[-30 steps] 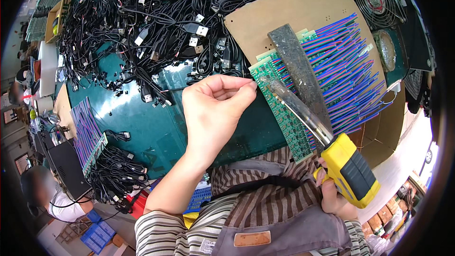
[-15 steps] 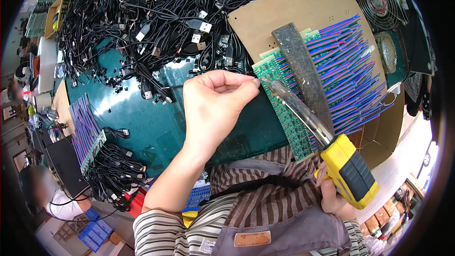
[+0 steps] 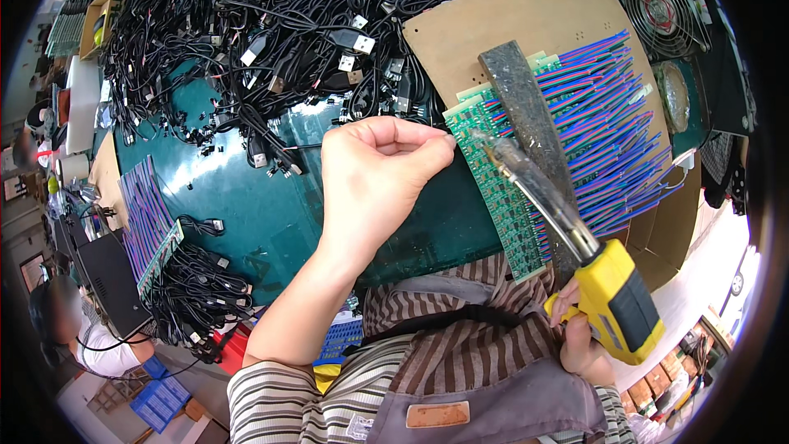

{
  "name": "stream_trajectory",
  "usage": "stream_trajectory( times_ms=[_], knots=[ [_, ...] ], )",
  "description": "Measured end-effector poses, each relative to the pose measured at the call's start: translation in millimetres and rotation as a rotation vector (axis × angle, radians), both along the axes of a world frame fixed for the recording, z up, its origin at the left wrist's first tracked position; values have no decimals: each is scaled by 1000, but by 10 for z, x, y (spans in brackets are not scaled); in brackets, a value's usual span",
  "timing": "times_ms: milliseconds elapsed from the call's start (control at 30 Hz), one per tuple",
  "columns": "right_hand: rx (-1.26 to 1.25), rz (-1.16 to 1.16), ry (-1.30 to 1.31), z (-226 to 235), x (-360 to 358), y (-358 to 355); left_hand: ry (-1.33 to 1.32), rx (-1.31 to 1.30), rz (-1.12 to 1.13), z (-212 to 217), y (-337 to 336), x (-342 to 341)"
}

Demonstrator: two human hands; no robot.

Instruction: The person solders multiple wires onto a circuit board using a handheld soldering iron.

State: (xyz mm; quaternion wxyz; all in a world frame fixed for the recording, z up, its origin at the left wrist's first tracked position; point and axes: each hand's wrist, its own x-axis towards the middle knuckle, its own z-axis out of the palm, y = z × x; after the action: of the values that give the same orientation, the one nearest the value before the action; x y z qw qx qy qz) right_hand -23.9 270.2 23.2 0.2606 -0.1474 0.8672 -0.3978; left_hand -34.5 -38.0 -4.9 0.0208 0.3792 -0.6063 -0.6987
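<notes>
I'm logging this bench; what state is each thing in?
Left hand: fingertips pinched together
Right hand: closed around the soldering gun
Soldering gun: held; heat unclear
Green circuit boards: lined up, wires attached
Dark bar: lying over the wires
Black USB cables: heaped, tangled
Fan: spinning or not, unclear

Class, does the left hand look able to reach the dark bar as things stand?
Probably yes: the dark bar lies near the left hand, its upper end uncovered, though the soldering iron passes over its lower part.
</notes>
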Motion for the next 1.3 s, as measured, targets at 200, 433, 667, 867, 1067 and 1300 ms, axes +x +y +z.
stream_trajectory(
  times_ms=[200, 433, 667, 867, 1067, 1300],
  knots=[
    [91, 127, 58, -68, 62, 48, 9, 10, 18, 6, 2, 2],
    [-331, -136, -133, 1, 54, -251, 26, 14, -8, 14, 21, 54],
    [-319, -142, -161, 35, -1, -304, -4, -482, 13, 97, -176, 156],
    [-313, -139, -190, 28, 27, -230, -125, -818, 46, -54, -295, 61],
    [-260, -156, -165, 124, -55, -369, -70, -885, 4, -96, -285, 53],
    [-226, -47, -109, 0, -10, -151, 14, -1134, -96, -97, -315, 102]
  ],
)
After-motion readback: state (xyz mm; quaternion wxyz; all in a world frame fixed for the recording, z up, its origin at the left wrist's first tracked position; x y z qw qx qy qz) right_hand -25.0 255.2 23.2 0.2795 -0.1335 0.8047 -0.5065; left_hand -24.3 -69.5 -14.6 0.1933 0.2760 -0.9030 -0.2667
